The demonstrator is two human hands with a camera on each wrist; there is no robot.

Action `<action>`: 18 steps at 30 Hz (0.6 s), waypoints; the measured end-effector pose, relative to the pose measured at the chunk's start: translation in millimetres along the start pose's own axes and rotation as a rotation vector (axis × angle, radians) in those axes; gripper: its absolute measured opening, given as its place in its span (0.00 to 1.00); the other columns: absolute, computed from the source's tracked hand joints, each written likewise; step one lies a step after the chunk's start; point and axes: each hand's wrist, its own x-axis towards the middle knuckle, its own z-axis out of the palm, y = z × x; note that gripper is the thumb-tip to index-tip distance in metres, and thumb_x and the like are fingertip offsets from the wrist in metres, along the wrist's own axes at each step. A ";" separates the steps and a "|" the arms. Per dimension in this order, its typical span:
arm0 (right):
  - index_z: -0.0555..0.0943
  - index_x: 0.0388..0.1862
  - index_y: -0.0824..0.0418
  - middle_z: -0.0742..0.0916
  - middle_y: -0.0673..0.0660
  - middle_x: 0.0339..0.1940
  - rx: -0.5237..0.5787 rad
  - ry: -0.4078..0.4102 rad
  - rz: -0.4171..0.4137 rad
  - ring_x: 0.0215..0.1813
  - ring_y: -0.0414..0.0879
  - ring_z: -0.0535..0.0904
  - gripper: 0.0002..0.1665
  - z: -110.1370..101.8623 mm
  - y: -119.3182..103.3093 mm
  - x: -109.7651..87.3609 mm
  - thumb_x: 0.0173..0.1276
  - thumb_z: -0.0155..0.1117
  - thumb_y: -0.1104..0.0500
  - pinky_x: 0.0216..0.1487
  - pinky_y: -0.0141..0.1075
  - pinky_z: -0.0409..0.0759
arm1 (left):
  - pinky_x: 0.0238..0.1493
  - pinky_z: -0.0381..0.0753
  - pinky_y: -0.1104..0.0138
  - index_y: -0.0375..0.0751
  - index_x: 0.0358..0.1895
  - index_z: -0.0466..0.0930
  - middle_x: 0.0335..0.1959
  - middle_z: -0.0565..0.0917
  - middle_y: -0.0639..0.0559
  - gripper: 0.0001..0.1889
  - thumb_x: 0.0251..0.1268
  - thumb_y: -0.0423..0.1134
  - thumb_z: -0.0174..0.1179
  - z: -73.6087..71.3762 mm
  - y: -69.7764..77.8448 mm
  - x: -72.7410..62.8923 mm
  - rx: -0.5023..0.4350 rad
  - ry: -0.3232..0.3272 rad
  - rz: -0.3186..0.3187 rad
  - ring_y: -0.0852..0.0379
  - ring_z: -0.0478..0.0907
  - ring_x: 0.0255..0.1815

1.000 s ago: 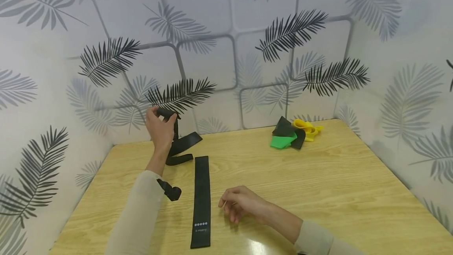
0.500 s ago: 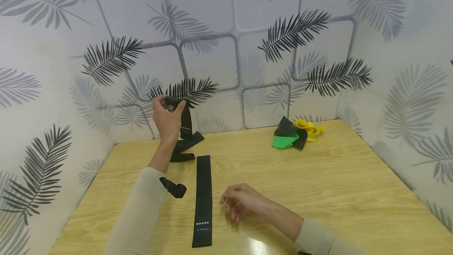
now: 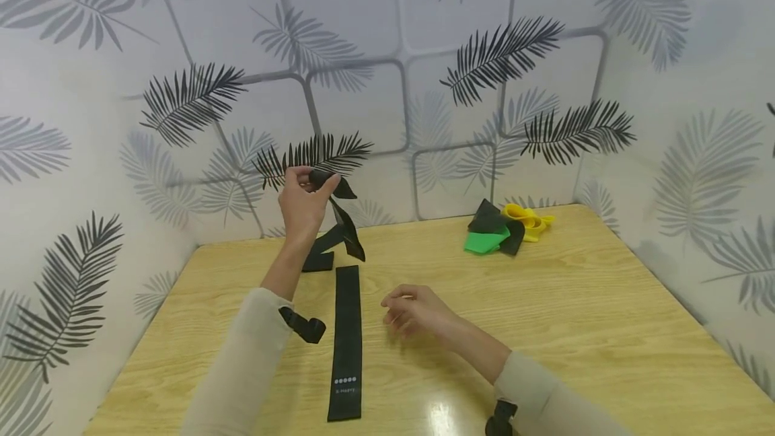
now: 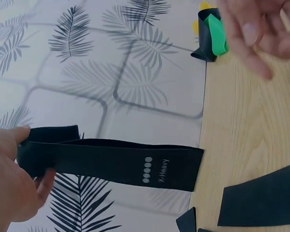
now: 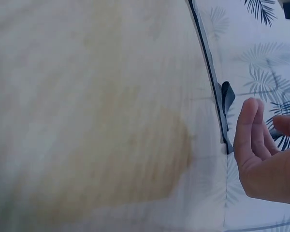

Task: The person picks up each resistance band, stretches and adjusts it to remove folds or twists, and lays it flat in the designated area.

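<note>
My left hand (image 3: pixel 303 206) pinches a folded black resistance band (image 3: pixel 350 229) between thumb and fingers, above the back left of the table. In the left wrist view, the held band (image 4: pixel 111 162) bears pale dots and "X-Heavy" lettering, and its loose end hangs away from the hand. Another black resistance band (image 3: pixel 347 335) lies flat and lengthwise on the table, also with dots and lettering at its near end. My right hand (image 3: pixel 420 311) hovers to the right of it, fingers loosely bent and holding nothing; the right wrist view shows this hand (image 5: pixel 266 159) too.
More black band (image 3: pixel 319 261) lies behind the left wrist, partly hidden. At the back right sits a pile with a green band (image 3: pixel 486 241), a yellow band (image 3: pixel 528 222) and a black band (image 3: pixel 486 216). A patterned wall (image 3: pixel 363 113) borders the wooden table (image 3: pixel 545 328).
My left hand has moved right with the black resistance band, whose loose end now swings out toward the flat band. The right hand has risen slightly away from the front edge.
</note>
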 end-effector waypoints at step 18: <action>0.69 0.71 0.67 0.84 0.72 0.61 0.048 0.043 -0.171 0.63 0.64 0.82 0.28 22.4 -16.7 33.8 0.78 0.65 0.60 0.66 0.55 0.79 | 0.45 0.77 0.53 0.45 0.63 0.76 0.58 0.75 0.40 0.28 0.66 0.54 0.72 18.6 28.6 -27.0 0.061 -0.229 -0.009 0.43 0.73 0.49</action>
